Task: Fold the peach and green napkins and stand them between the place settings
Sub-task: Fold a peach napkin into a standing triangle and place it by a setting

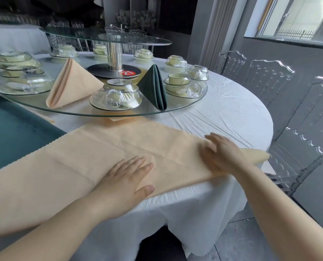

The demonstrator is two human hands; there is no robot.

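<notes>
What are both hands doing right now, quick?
Left hand: open, fingers straight, pressing flat on the peach napkin.
Right hand: open, a bit blurred, fingers on the same napkin, holding nothing.

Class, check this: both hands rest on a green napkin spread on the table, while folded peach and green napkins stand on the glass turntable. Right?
Wrong colour: the spread napkin under the left hand and right hand is peach, not green, as the head view shows. The folded peach napkin and folded green napkin do stand on the glass turntable.
</notes>
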